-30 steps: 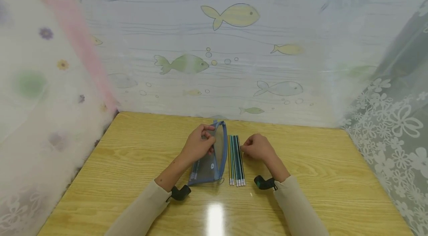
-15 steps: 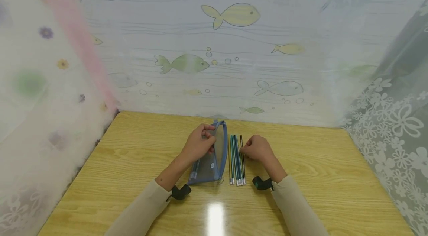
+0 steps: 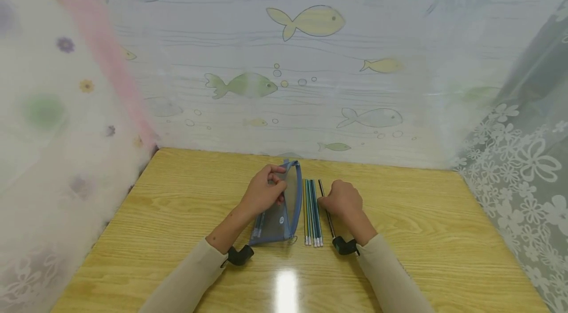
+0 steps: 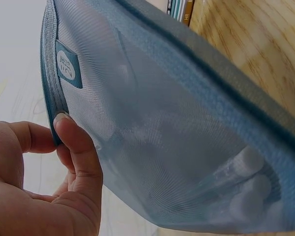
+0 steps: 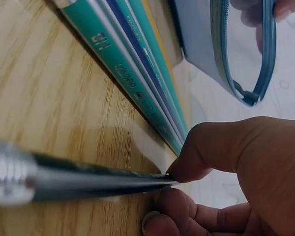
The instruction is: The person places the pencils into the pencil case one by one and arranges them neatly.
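My left hand (image 3: 264,189) pinches the zipped edge of a blue mesh pencil case (image 4: 152,123), holding its mouth wide. Through the mesh, a few white-ended things (image 4: 248,196) show at the bottom of the case. My right hand (image 3: 343,198) pinches a black pencil (image 5: 98,178) between thumb and fingers, its metal-banded eraser end towards the wrist camera. That pencil slants away from a row of pencils (image 3: 312,214) lying side by side on the table. In the right wrist view the nearest of the row is a green pencil (image 5: 120,69) marked HB.
The wood-grain table (image 3: 177,214) meets a fish-print curtain (image 3: 310,81) at the back. Flowered sheets (image 3: 528,165) hang at the sides. Each wrist carries a small black camera (image 3: 240,256).
My right hand has drawn the black pencil off the right side of the row and tilted it, eraser end towards me and rightward. The left hand and the case have stayed in place.
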Demonstrator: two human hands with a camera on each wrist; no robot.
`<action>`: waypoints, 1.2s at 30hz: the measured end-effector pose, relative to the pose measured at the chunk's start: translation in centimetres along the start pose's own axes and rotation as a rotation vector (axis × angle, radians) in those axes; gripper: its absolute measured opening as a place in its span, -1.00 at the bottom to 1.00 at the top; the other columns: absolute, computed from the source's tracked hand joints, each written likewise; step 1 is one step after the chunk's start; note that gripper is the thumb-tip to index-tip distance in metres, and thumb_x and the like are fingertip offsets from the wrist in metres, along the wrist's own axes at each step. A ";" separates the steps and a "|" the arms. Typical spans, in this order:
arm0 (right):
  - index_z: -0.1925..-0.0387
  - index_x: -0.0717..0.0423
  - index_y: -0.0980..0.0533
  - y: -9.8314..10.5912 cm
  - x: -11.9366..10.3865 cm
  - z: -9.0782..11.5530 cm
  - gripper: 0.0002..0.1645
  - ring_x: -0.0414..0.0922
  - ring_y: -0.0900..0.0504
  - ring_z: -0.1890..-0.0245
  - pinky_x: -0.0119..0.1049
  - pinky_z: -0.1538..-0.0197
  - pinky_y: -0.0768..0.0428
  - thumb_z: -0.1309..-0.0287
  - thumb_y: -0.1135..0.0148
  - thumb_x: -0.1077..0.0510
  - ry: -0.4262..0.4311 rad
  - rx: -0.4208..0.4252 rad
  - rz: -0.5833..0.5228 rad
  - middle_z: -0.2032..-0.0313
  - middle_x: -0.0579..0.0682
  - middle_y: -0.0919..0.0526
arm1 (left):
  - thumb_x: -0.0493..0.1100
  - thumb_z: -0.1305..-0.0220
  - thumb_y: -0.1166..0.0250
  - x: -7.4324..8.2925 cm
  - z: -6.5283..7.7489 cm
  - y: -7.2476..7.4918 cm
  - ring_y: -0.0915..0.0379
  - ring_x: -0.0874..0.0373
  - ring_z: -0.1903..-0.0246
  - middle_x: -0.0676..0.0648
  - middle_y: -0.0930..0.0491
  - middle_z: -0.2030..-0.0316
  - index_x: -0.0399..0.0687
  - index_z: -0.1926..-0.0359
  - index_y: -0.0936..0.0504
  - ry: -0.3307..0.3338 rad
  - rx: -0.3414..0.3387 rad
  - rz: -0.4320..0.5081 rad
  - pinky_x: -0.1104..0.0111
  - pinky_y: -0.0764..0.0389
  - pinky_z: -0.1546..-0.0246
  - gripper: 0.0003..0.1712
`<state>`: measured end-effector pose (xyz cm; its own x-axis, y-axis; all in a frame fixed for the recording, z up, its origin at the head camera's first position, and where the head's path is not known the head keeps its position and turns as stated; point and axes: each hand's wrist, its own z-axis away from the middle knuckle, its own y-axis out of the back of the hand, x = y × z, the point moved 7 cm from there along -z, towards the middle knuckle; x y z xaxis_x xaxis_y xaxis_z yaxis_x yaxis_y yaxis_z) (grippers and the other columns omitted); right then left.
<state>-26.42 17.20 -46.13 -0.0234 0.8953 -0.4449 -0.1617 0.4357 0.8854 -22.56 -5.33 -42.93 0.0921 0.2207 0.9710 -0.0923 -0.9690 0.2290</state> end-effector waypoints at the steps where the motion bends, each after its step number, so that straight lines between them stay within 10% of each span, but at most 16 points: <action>1: 0.78 -0.08 -0.22 0.0 0.0 0.0 -0.46 -0.20 -0.19 0.73 -0.33 0.68 -0.12 -0.09 -0.36 0.04 -0.002 0.002 0.004 0.75 -0.19 -0.16 | -0.29 -0.45 -0.19 0.0 0.0 0.0 -0.59 0.06 0.55 -0.11 -0.59 0.35 -0.18 -0.32 -0.52 0.000 0.001 0.001 0.20 -0.70 0.44 -0.55; 22: 0.85 -0.09 -0.25 0.0 0.0 -0.2 -0.37 -0.20 -0.19 0.76 -0.33 0.68 -0.13 -0.16 -0.40 -0.05 0.026 -0.013 0.014 0.82 -0.21 -0.17 | -0.29 -0.47 -0.19 -0.2 0.0 0.0 -0.59 0.05 0.54 -0.12 -0.59 0.35 -0.14 -0.33 -0.52 0.005 0.007 0.001 0.21 -0.70 0.43 -0.55; 36: 0.87 -0.08 -0.30 0.7 -2.0 -0.1 -0.33 -0.19 -0.18 0.78 -0.31 0.58 -0.27 -0.33 -0.32 -0.01 0.207 -0.153 -0.212 0.83 -0.18 -0.24 | -0.29 -0.46 -0.17 0.0 0.0 0.1 -0.59 0.04 0.54 -0.12 -0.60 0.36 -0.17 -0.33 -0.52 0.006 0.000 0.000 0.20 -0.71 0.43 -0.55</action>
<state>-26.55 15.73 -44.67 -0.1705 0.7414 -0.6491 -0.3301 0.5777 0.7465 -22.57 -5.37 -42.88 0.0860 0.2213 0.9714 -0.0926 -0.9690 0.2290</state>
